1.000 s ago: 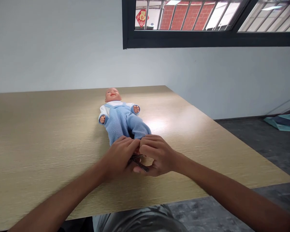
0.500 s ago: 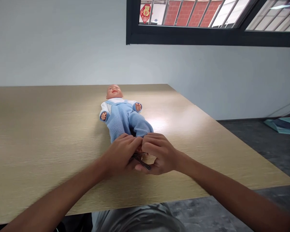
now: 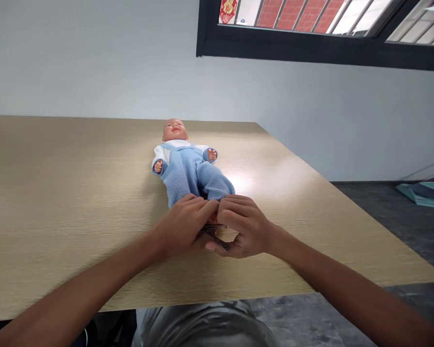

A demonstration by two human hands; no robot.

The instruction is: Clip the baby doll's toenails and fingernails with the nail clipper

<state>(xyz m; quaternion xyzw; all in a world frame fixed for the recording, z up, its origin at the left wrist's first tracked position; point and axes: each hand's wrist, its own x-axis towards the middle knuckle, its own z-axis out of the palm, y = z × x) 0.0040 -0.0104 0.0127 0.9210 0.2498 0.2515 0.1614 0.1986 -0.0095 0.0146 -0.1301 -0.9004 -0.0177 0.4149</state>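
Observation:
A baby doll (image 3: 188,166) in light blue overalls and a white top lies on its back, head away from me, feet towards me. My left hand (image 3: 186,221) is closed around the doll's foot, which it mostly hides. Right beside it, my right hand (image 3: 244,226) grips a dark, patterned nail clipper (image 3: 217,237). The clipper's two arms spread in a V towards my right hand, with the thumb on the lower arm. Its jaw end lies by my left fingers and the doll's foot, partly hidden.
The doll lies on a light wood table (image 3: 75,193), whose right edge slants towards me. Behind it stands a pale wall (image 3: 94,58) with a dark-framed, barred window (image 3: 292,41). A teal item (image 3: 423,193) lies on the grey floor at right.
The view has shifted and tilted slightly, so the doll sits a little higher and further right in the picture. Both hands keep their grips, with little visible movement.

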